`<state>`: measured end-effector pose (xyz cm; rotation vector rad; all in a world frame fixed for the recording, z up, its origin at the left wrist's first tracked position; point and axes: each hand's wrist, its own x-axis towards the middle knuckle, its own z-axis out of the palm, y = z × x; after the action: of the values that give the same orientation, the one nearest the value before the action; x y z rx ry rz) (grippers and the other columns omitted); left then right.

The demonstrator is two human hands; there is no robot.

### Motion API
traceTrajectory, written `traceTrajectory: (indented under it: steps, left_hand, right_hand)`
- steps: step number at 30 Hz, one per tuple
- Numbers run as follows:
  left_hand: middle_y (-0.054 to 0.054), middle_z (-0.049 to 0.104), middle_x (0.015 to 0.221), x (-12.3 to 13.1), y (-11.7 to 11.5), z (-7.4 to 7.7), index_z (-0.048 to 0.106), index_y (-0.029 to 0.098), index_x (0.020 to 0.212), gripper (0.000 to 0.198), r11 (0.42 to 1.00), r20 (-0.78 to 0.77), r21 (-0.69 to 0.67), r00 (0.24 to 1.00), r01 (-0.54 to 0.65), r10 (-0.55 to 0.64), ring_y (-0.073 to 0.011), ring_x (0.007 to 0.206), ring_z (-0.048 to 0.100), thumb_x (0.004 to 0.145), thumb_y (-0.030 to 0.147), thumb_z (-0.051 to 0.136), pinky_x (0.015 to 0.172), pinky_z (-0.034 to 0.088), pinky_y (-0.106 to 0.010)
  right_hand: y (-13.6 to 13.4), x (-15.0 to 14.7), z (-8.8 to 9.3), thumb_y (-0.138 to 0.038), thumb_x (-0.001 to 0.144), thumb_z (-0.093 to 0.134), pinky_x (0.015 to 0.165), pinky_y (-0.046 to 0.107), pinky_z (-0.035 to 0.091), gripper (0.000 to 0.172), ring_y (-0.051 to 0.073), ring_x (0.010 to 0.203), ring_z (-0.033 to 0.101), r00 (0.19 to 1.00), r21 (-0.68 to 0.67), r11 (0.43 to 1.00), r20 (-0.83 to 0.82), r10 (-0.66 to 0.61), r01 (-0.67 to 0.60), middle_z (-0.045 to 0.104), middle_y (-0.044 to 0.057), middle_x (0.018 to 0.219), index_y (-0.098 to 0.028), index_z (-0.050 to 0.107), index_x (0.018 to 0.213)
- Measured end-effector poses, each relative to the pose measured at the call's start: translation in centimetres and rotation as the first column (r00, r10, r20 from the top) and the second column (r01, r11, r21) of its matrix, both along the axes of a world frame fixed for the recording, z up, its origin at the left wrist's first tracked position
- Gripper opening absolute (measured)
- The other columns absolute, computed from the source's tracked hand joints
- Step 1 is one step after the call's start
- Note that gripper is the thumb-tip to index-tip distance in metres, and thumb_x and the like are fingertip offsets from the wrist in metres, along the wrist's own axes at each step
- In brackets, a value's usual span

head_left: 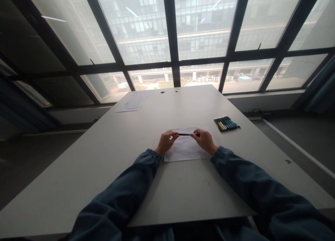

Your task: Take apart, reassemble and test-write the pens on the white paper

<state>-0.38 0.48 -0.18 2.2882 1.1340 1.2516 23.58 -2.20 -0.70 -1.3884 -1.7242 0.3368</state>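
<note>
A slim black pen is held level between my two hands, above a white sheet of paper. My left hand pinches its left end. At the other end, the fingers of my right hand are closed on it. The sheet lies on the table under both hands, its far part partly covered by them. To the right of my right hand, a row of markers with dark barrels and yellow, blue and green parts lies side by side.
The long white table reaches toward large framed windows. Printed papers lie at its far left. A small round black hole or cap shows near the far edge, and a small dark mark near the right edge.
</note>
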Motion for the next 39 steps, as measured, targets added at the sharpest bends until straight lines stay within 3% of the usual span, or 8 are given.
traceTrajectory:
  steps: [3,7,9,14,20,30,36,39]
  left_hand:
    - [-0.004,0.072,0.081,-0.2,0.1,-0.2,0.074,0.019,0.090,0.019,0.999,0.000,0.003,0.999,-0.043,0.043,-0.0147,0.071,0.062,0.090,0.035,0.063,0.064,0.048,-0.026]
    - [-0.004,0.071,0.080,-0.4,0.1,-0.4,0.073,0.018,0.081,0.030,1.000,-0.033,-0.020,0.999,0.000,-0.001,-0.0151,0.072,0.061,0.093,0.040,0.057,0.065,0.048,-0.026]
    - [-0.004,0.071,0.078,-0.3,-0.1,-0.3,0.073,0.018,0.079,0.033,0.997,-0.076,-0.045,0.995,0.065,-0.068,-0.0154,0.072,0.061,0.094,0.042,0.055,0.066,0.049,-0.026]
    - [-0.007,0.072,0.084,0.1,-0.7,0.1,0.074,0.018,0.082,0.036,0.966,-0.142,-0.094,0.957,0.241,-0.253,-0.0171,0.081,0.065,0.098,0.039,0.049,0.078,0.050,-0.029]
    - [-0.005,0.072,0.094,-0.1,-0.2,-0.5,0.066,0.021,0.120,0.031,0.992,-0.089,-0.069,0.989,0.109,-0.115,-0.0169,0.087,0.065,0.096,0.024,0.047,0.075,0.052,-0.029]
    - [-0.007,0.069,0.114,-0.9,1.0,-1.7,0.066,0.021,0.121,0.038,0.995,-0.306,0.003,0.948,-0.095,0.091,-0.0241,0.108,0.060,0.086,0.014,0.054,0.100,0.047,-0.042]
    - [-0.009,0.064,0.127,-1.2,1.4,-2.6,0.066,0.022,0.119,0.034,0.996,-0.390,0.012,0.917,-0.090,0.087,-0.0264,0.119,0.055,0.086,0.024,0.059,0.106,0.043,-0.045]
    - [-0.010,0.060,0.132,-1.2,1.6,-3.0,0.068,0.023,0.117,0.033,0.997,-0.400,0.031,0.914,-0.064,0.071,-0.0282,0.125,0.052,0.085,0.027,0.062,0.109,0.040,-0.048]
  right_hand:
    - [0.4,-0.3,-0.1,-0.050,0.079,0.071,0.059,0.028,0.041,0.032,0.015,0.061,0.054,0.882,-0.064,0.990,-0.465,0.081,-0.124,0.063,0.001,0.068,-0.018,0.068,0.084]
    - [0.4,-0.7,0.1,-0.045,0.075,0.076,0.056,0.025,0.043,0.032,0.011,0.057,0.049,0.436,-0.151,0.901,-0.899,0.047,-0.407,0.057,-0.002,0.067,-0.018,0.065,0.091]
    - [0.3,-0.7,0.2,-0.042,0.076,0.076,0.055,0.023,0.043,0.030,0.010,0.058,0.050,0.287,-0.155,0.840,-0.958,0.002,-0.521,0.056,-0.002,0.068,-0.019,0.065,0.091]
    - [0.7,-0.5,0.1,-0.040,0.083,0.069,0.062,0.025,0.050,0.021,0.013,0.071,0.059,0.220,-0.165,0.849,-0.974,-0.059,-0.502,0.062,0.000,0.079,-0.021,0.060,0.086]
    - [1.1,-0.2,0.0,-0.038,0.094,0.053,0.076,0.035,0.053,0.015,0.016,0.076,0.063,0.012,-0.124,0.825,-0.990,-0.140,-0.551,0.063,0.000,0.080,-0.023,0.055,0.091]
    - [0.1,0.1,1.3,-0.063,0.092,0.042,0.052,0.031,0.040,0.049,0.015,0.051,0.036,0.067,-0.026,0.789,-0.998,0.019,-0.614,0.033,-0.004,0.055,-0.023,0.045,0.064]
    - [0.2,0.3,1.2,-0.055,0.092,0.044,0.050,0.030,0.037,0.045,0.014,0.050,0.032,0.117,-0.042,0.805,-0.993,0.035,-0.592,0.029,-0.004,0.054,-0.024,0.044,0.059]
    - [0.2,0.4,1.3,-0.048,0.091,0.047,0.050,0.029,0.036,0.040,0.013,0.049,0.031,0.052,-0.014,0.790,-0.998,0.023,-0.613,0.029,-0.005,0.053,-0.023,0.047,0.061]
